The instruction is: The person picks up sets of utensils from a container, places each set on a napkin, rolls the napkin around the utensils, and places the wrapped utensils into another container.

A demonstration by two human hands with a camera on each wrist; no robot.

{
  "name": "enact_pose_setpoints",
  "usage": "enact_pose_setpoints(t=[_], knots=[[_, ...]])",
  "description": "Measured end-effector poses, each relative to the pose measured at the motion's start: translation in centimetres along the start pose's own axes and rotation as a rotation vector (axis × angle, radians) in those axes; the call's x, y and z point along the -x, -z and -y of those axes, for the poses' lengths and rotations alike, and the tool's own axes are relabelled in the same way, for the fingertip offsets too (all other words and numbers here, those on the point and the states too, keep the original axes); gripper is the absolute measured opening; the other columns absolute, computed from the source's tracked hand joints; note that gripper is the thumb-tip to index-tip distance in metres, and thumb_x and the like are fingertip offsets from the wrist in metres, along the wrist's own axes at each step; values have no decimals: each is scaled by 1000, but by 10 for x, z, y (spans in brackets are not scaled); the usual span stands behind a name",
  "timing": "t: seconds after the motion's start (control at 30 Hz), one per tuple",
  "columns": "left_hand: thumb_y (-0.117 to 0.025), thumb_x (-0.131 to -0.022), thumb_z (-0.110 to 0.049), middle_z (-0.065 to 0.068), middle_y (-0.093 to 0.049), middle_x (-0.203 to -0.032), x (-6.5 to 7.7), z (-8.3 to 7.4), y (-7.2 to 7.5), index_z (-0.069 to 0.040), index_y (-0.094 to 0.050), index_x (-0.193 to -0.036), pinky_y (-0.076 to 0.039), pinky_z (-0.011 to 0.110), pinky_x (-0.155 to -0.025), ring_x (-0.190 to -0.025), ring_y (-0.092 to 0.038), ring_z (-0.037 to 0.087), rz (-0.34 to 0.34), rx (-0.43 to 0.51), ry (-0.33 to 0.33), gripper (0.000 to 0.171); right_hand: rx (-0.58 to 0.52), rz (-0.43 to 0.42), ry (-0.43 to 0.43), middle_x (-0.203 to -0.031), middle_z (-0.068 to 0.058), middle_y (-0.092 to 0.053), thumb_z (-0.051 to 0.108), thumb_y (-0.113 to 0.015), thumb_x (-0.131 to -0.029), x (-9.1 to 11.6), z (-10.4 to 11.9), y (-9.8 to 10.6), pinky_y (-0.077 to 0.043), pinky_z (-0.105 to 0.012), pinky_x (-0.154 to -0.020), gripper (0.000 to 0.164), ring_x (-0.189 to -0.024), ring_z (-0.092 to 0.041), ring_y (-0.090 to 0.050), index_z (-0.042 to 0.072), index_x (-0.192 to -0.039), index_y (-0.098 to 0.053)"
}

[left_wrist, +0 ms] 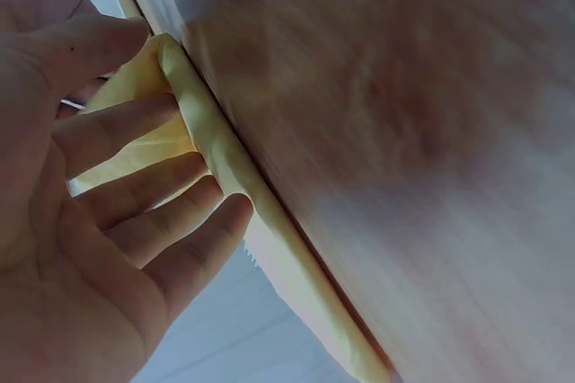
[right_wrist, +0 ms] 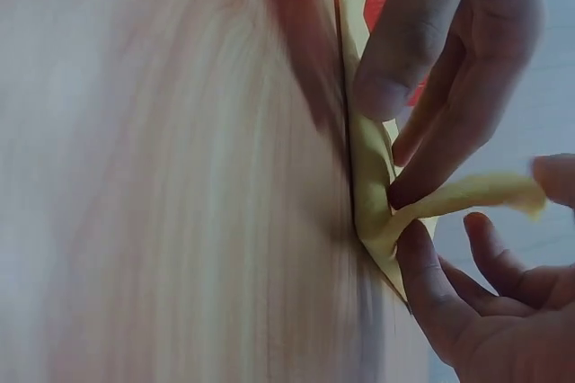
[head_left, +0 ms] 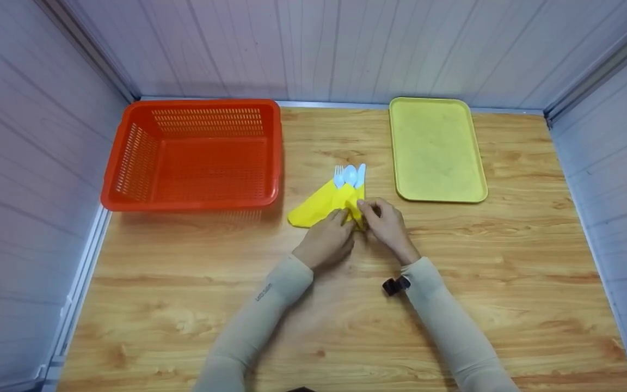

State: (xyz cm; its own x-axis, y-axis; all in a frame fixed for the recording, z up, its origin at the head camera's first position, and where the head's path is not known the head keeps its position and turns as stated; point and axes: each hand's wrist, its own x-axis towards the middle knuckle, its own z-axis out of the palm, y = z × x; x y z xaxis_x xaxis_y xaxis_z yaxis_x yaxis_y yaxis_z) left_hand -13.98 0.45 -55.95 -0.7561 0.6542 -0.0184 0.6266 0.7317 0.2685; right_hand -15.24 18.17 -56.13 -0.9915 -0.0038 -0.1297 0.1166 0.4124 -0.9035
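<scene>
A yellow napkin (head_left: 319, 206) lies folded over a light blue fork (head_left: 338, 175), spoon (head_left: 350, 174) and knife (head_left: 361, 174); their upper ends stick out side by side at its far edge. My left hand (head_left: 329, 238) rests on the napkin's near edge, its fingers fairly straight against the cloth in the left wrist view. At the napkin's right side, my right hand (head_left: 387, 222) pinches a raised flap, which stands up between thumb and fingers in the right wrist view. The cutlery's lower ends are hidden under the cloth.
A red plastic basket (head_left: 194, 206) with slotted walls stands at the back left of the wooden table (head_left: 313, 326). On the back right lies a yellow tray (head_left: 437, 149). Pale panel walls (head_left: 313, 49) enclose the table at the back and both sides.
</scene>
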Motion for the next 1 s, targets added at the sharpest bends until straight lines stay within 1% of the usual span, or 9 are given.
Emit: enact_pose_setpoints(t=[0.07,0.13,0.27,0.37,0.5,0.6,0.83,0.93,1.0], knots=[[-59,-98,-23,17,-56,-131,3,0,0,-4,-65,-123,-48,40,-99,-118,-54,31,-14,2,8,32,-78,4,-42,-98,-16,-67,34,-50,-106,0,1,-1,-56,-35,-81,40,-91,-28,-65,-2,-103,-68],[-59,-98,-22,15,-58,-125,5,1,1,-3,-66,-119,-50,39,-95,-111,-55,30,-22,0,22,29,-100,13,-45,-99,-18,-67,25,-48,-107,1,1,-1,-57,-37,-81,35,-92,-30,-67,-4,-104,-68],[-60,-97,-22,14,-58,-123,12,3,0,-3,-67,-112,-52,40,-89,-106,-57,30,-47,15,56,26,34,36,62,-99,-15,-69,7,-55,-100,4,-3,-2,-54,-38,-84,18,-91,-27,-66,-1,-106,-69],[-60,-96,-21,15,-59,-122,16,5,-1,-3,-67,-108,-54,41,-86,-105,-58,31,-86,25,66,23,132,43,152,-102,-14,-69,0,-59,-94,7,-5,-3,-52,-39,-87,16,-94,-27,-65,0,-107,-69],[-60,-95,-20,15,-60,-115,21,7,-2,-2,-67,-105,-55,41,-79,-98,-59,30,-115,33,75,21,215,50,207,-107,-17,-65,-1,-63,-92,9,-4,-7,-55,-38,-86,17,-98,-29,-64,-2,-109,-68],[-59,-96,-19,13,-60,-110,23,7,-1,-2,-67,-106,-54,40,-76,-93,-58,29,-107,48,86,21,271,64,239,-109,-19,-62,-2,-66,-91,11,-3,-10,-56,-37,-85,19,-99,-30,-63,-3,-110,-66],[-60,-97,-22,10,-61,-119,24,9,0,-2,-65,-123,-52,41,-89,-107,-58,27,-51,91,117,33,414,64,343,-115,-17,-60,2,-70,-91,14,-2,-18,-52,-40,-85,21,-100,-30,-58,0,-112,-65],[-58,-98,-21,9,-61,-113,25,10,1,0,-66,-118,-53,40,-86,-102,-58,26,-47,79,146,30,454,51,397,-115,-17,-59,2,-72,-90,15,-3,-21,-49,-43,-84,23,-100,-32,-55,0,-112,-65],[-56,-98,-20,12,-61,-113,26,9,2,2,-66,-117,-54,39,-85,-102,-59,27,-71,26,183,31,480,45,426,-115,-17,-58,3,-73,-90,16,-2,-23,-48,-43,-83,24,-100,-33,-53,1,-112,-65]])
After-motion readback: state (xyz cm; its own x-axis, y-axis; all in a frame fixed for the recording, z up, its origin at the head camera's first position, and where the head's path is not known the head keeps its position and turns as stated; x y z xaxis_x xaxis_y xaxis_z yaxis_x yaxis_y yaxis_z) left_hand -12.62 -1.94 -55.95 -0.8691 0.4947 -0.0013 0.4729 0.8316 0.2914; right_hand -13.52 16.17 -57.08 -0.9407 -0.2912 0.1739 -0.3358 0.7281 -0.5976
